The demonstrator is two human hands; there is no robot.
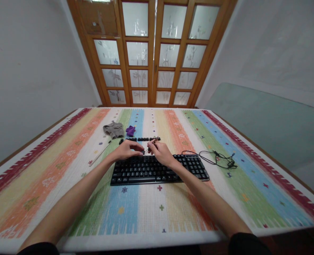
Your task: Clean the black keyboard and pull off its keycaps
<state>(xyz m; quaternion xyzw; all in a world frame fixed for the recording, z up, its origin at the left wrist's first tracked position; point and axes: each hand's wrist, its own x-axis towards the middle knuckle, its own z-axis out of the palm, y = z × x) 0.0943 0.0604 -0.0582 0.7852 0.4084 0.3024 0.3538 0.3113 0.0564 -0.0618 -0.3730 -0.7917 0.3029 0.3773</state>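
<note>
A black keyboard (157, 170) lies on the striped tablecloth (146, 212), its cable (218, 158) coiled to the right. My left hand (126, 150) hovers over the keyboard's top edge with its fingers pinched on a small dark keycap (142, 152). Touching it from the right, my right hand (161, 153) grips a thin brown tool (153, 142) that points up and away. A row of loose black keycaps (142, 139) lies just behind the keyboard.
A grey cloth (113, 129) and a small purple cloth (130, 130) lie behind the keycaps. A thin stick (100, 154) rests to the left. Wooden doors with frosted glass (151, 53) stand behind the table. A glass sheet (265, 124) leans at right.
</note>
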